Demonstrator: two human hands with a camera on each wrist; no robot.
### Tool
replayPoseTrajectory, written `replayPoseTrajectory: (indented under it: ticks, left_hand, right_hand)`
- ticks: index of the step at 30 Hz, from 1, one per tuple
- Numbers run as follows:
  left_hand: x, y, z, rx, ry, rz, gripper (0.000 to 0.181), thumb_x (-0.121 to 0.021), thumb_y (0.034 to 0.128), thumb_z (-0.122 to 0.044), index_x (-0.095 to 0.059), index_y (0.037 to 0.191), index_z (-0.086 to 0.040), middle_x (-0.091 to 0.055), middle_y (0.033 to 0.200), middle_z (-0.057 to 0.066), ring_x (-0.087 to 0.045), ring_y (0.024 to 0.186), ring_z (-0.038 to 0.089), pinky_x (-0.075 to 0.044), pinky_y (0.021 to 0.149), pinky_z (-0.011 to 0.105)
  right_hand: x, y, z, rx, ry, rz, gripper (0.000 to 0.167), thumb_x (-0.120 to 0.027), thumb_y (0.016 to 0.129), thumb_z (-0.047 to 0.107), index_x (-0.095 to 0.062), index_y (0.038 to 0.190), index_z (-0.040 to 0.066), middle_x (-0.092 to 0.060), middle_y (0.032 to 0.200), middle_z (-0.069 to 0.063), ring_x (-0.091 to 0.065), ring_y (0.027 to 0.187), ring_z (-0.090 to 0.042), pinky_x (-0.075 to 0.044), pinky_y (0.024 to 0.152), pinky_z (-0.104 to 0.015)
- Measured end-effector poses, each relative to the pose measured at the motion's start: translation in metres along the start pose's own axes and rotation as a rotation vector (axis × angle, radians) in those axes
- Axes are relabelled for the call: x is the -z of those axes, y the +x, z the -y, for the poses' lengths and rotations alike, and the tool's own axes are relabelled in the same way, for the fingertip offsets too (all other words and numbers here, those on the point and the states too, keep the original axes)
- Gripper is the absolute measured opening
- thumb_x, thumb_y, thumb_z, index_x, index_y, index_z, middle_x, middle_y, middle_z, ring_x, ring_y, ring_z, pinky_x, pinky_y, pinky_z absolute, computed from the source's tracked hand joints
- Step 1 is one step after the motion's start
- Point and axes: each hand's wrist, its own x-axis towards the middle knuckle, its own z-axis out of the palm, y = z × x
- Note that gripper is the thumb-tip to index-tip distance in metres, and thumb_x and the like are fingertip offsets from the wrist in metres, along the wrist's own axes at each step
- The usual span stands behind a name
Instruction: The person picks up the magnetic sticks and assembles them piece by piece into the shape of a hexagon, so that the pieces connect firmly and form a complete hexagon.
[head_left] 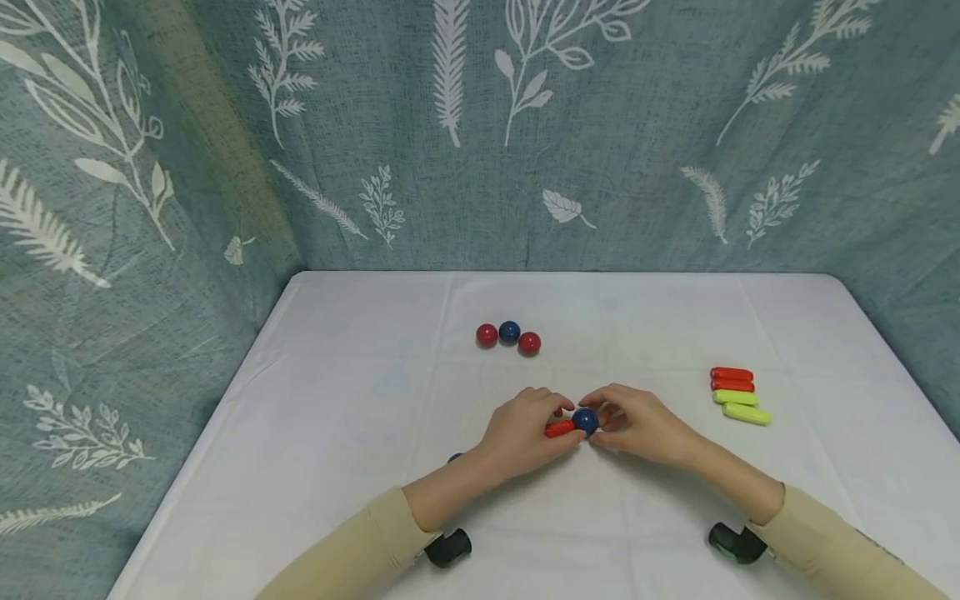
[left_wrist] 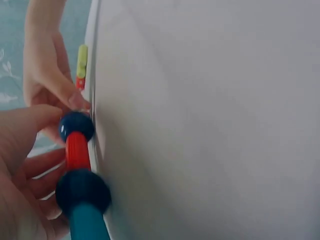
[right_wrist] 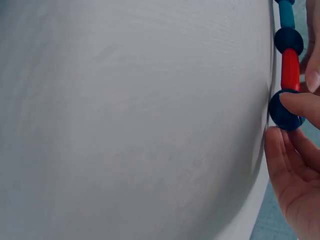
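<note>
A chain of blue balls joined by a red rod and a teal rod runs along beneath my left forearm. In the head view its end blue ball (head_left: 585, 421) and red rod (head_left: 559, 428) show between my hands. My left hand (head_left: 525, 433) holds the chain about the red rod, thumb on the near side. With thumb and fingers, my right hand (head_left: 637, 423) pinches the end ball. The teal rod (left_wrist: 89, 220) and a second blue ball (left_wrist: 83, 192) appear in the left wrist view. Most of the chain is hidden in the head view.
Farther back on the white table (head_left: 360, 350) sit a red ball (head_left: 487, 336), a blue ball (head_left: 509, 332) and another red ball (head_left: 529, 343). To the right lie two red rods (head_left: 732, 374) and two yellow-green rods (head_left: 746, 414). A patterned curtain (head_left: 465, 200) hangs behind.
</note>
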Motion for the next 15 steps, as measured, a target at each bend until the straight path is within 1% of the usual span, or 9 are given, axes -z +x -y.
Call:
replayPoseTrajectory:
  ticks: [4, 6, 9, 12, 15]
  left_hand:
    - [-0.008, 0.007, -0.009, 0.028, 0.030, 0.021, 0.036, -0.070, 0.0883, -0.039, -0.068, 0.112, -0.012, -0.066, 0.098, 0.001, -0.059, 0.087, 0.013, -0.048, 0.066, 0.021]
    - [-0.011, 0.009, -0.011, 0.046, 0.041, 0.037, 0.038, -0.070, 0.0893, -0.040, -0.067, 0.115, -0.012, -0.066, 0.102, 0.001, -0.060, 0.089, 0.013, -0.050, 0.069, 0.022]
    - [-0.015, 0.009, -0.011, 0.055, 0.044, 0.053, 0.039, -0.069, 0.0903, -0.040, -0.065, 0.119, -0.013, -0.066, 0.106, 0.001, -0.060, 0.093, 0.014, -0.051, 0.072, 0.024]
    - [-0.016, 0.008, -0.009, 0.033, 0.040, 0.064, 0.040, -0.067, 0.0914, -0.040, -0.064, 0.121, -0.014, -0.066, 0.108, 0.000, -0.060, 0.096, 0.014, -0.051, 0.075, 0.025]
    - [-0.016, 0.006, -0.004, -0.004, 0.040, 0.071, 0.039, -0.066, 0.0917, -0.041, -0.064, 0.121, -0.015, -0.065, 0.111, -0.001, -0.060, 0.100, 0.013, -0.050, 0.079, 0.025]
  right_hand:
    - [0.003, -0.003, -0.003, -0.011, -0.015, -0.008, 0.040, -0.078, 0.082, 0.006, -0.062, 0.119, 0.004, -0.065, 0.110, -0.006, -0.062, 0.089, -0.015, -0.054, 0.079, -0.027]
    - [0.005, -0.005, -0.004, -0.025, -0.024, -0.013, 0.040, -0.078, 0.082, 0.007, -0.063, 0.119, 0.004, -0.065, 0.110, -0.006, -0.061, 0.089, -0.015, -0.054, 0.080, -0.027]
    - [0.009, -0.009, -0.007, -0.046, -0.042, -0.031, 0.037, -0.076, 0.083, 0.008, -0.064, 0.118, 0.006, -0.065, 0.110, -0.004, -0.060, 0.089, -0.014, -0.053, 0.080, -0.027]
    - [0.016, -0.015, -0.012, -0.051, -0.087, -0.082, 0.032, -0.075, 0.085, 0.008, -0.065, 0.116, 0.007, -0.066, 0.109, -0.002, -0.060, 0.090, -0.015, -0.054, 0.080, -0.029]
    - [0.028, -0.024, -0.019, -0.053, -0.161, -0.170, 0.028, -0.074, 0.085, 0.005, -0.067, 0.112, 0.008, -0.067, 0.106, -0.001, -0.060, 0.089, -0.016, -0.054, 0.078, -0.030]
